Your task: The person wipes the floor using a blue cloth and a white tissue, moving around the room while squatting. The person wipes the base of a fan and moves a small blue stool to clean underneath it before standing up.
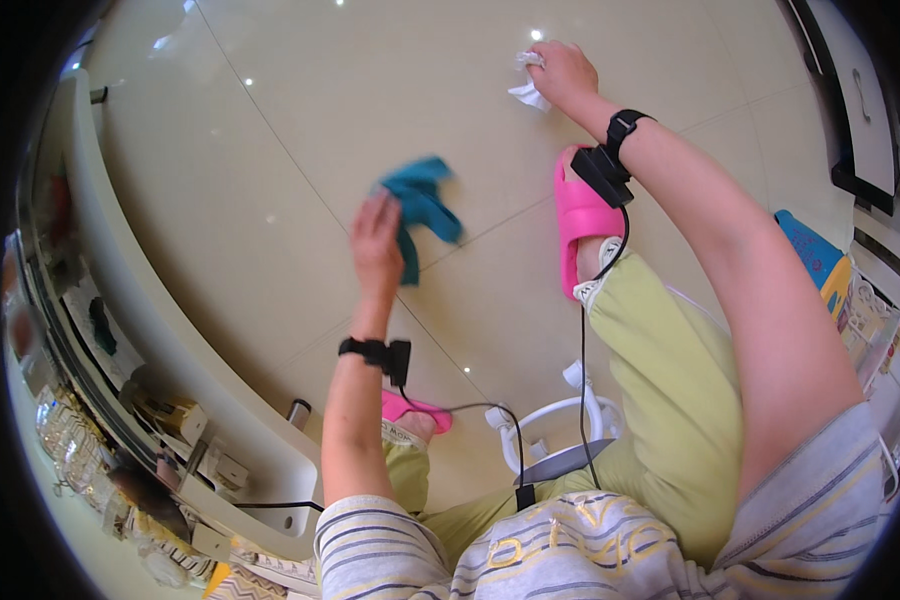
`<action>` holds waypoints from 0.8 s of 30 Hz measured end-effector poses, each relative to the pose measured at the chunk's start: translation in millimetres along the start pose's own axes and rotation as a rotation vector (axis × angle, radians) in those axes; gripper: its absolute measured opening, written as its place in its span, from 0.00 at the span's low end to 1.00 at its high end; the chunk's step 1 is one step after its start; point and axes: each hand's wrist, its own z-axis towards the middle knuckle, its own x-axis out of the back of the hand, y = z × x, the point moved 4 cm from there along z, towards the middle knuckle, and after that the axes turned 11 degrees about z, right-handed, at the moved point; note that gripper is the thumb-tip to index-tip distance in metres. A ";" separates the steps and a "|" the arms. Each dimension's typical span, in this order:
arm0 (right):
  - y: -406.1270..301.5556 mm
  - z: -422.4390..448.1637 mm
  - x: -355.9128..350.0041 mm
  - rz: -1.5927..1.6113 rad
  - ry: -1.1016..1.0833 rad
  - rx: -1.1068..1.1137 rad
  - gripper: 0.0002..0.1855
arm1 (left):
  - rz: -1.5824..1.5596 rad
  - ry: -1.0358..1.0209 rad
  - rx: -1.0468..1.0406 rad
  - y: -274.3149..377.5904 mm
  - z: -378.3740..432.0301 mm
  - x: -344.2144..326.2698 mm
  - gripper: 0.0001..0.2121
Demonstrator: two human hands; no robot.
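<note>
My left hand [376, 244] grips one edge of a teal cloth [426, 196]. Both are blurred, and the cloth spreads loosely over the tiled floor [307, 112]; whether it touches the tiles I cannot tell. My right hand [568, 73] reaches farther out to the right. Pinched in its fingers is a crumpled white tissue or wrapper [529, 95], with a shinier piece near the fingertips. Each wrist wears a black strap with a small box and a cable.
I sit on a low stool with white legs [594, 411], feet in pink slippers [586, 214]. A curved white cabinet [187, 322] stands left, its shelves holding small items. Right are a white drawer unit [862, 97], a blue-and-yellow packet [814, 247] and a clear container [870, 315]. Cables hang between my arms.
</note>
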 end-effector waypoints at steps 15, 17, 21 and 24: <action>-22.7 -48.1 -46.8 0.131 -0.106 0.132 0.16 | -0.190 -0.029 -0.141 112.2 -106.9 -40.2 0.15; -32.1 -56.5 -49.7 0.104 -0.143 0.096 0.15 | -0.242 -0.069 -0.105 111.3 -146.7 -33.0 0.14; -54.6 -63.3 -54.7 0.122 -0.160 0.161 0.12 | -0.046 0.106 0.156 51.7 -156.6 1.8 0.14; -82.0 -81.0 -52.9 0.136 -0.164 0.164 0.10 | 0.095 0.284 0.385 -8.8 -144.0 42.1 0.26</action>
